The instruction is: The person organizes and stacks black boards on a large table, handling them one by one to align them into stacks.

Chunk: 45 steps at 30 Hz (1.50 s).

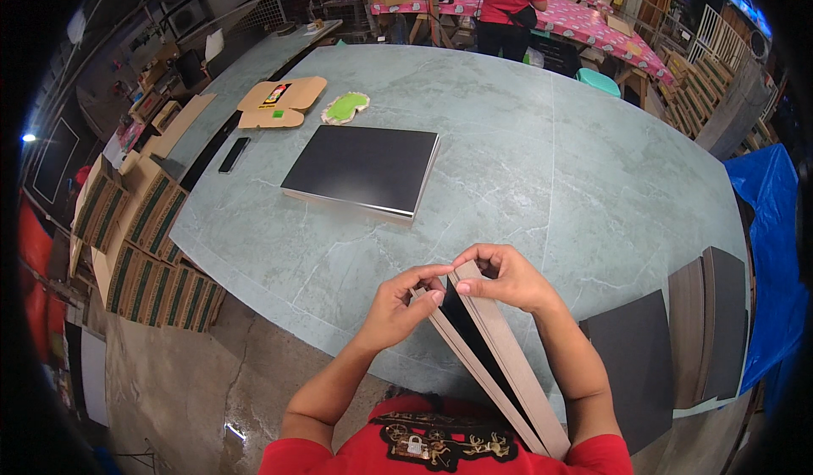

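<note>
Near the table's front edge I hold a stack of dark boards with grey-brown edges upright, one end toward my chest. It is parted into two bundles, with a dark gap between them. My left hand (pixel 406 306) grips the far end of the thinner left bundle (pixel 483 378). My right hand (pixel 506 280), thumb on the near side and fingers over the top, is closed on the thicker right bundle (pixel 512 361). The fingertips of both hands almost meet at the gap. Beyond them a neat stack of black sheets (pixel 362 168) with pale edges lies flat.
More dark boards (pixel 631 365) and a grey-edged stack (pixel 688 331) sit at the table's right. A phone (pixel 234 155), a cut cardboard piece (pixel 279 102) and a green cloth pad (pixel 345 107) lie far left. Cartons (pixel 148 284) stand left; a person (pixel 508 1) is behind the table.
</note>
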Available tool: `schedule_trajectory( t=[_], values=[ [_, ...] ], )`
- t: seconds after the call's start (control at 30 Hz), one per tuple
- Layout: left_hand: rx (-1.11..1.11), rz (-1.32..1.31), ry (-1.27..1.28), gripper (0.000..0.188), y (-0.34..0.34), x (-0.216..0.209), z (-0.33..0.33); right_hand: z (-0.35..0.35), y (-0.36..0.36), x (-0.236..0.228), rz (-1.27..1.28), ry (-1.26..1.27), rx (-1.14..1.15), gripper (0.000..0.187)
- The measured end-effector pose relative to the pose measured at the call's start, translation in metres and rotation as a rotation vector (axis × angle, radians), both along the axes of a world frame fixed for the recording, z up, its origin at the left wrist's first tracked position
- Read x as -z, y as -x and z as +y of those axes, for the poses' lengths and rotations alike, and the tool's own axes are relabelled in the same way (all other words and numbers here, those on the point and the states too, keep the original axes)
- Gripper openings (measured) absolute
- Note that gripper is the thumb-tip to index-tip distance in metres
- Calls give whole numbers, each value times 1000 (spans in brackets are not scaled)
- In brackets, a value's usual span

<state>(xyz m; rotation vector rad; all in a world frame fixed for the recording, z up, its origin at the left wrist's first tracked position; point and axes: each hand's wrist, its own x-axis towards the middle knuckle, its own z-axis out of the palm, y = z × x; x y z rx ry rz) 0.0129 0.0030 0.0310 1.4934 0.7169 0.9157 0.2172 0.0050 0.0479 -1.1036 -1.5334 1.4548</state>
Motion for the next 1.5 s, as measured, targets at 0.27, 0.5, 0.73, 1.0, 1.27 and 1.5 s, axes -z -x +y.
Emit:
schedule_trajectory(
  t=[0.27,0.5,0.73,1.0,1.27,1.5],
  values=[
    [1,26,-13,34,0,0,0,1,-5,-2,-12,30,-23,33],
    [11,28,-28,34,-1,-1,1,2,-6,6,105,32,-55,31],
    [7,21,-15,32,0,1,1,2,-5,6,105,4,-57,31],
    [-12,15,-19,32,3,4,0,4,-2,10,35,-90,-66,27],
    [-7,2,-3,32,5,4,0,4,-2,12,46,-72,-61,25],
    [-59,-90,68,32,2,2,-5,1,3,0,45,-13,-113,23]
  ],
)
